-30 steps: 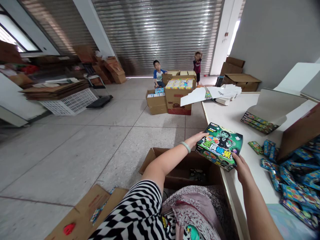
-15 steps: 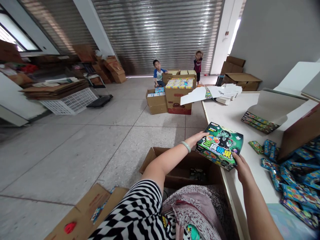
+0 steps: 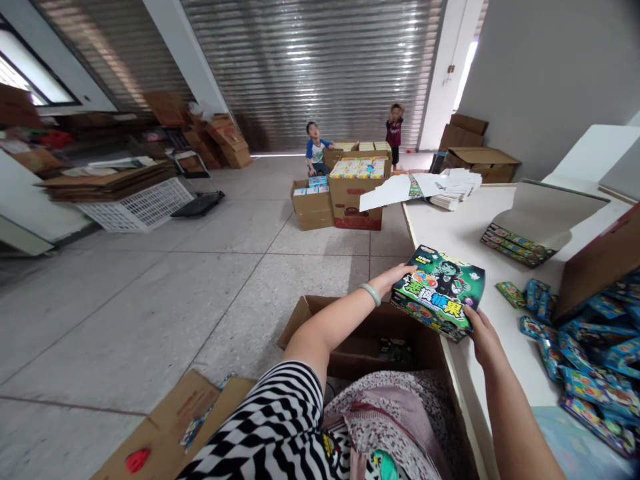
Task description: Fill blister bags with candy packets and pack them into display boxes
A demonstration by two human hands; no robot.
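Between my two hands is a green and black candy box [image 3: 440,287] with a cartoon figure and large lettering on its lid. My left hand [image 3: 397,277] grips its left end, a pale bangle on that wrist. At the box's right end my right hand [image 3: 481,330] holds on, thumb on the top face. The candy box is above the table's near edge and partly over an open carton [image 3: 345,333]. Inside that carton lies another dark green box [image 3: 395,349], mostly in shadow. An open display box [image 3: 520,243] with small packs in it stands on the white table [image 3: 440,223].
Loose blue candy packs [image 3: 590,373] spill across the table's right side by a brown carton [image 3: 595,267]. White folded card blanks [image 3: 450,187] overhang the far edge. Two people are near filled cartons [image 3: 357,200] on the floor. Flattened cardboard [image 3: 165,420] lies at lower left.
Hardly anything differs. The view has shifted very slightly, and the candy box stays in both hands at nearly the same place.
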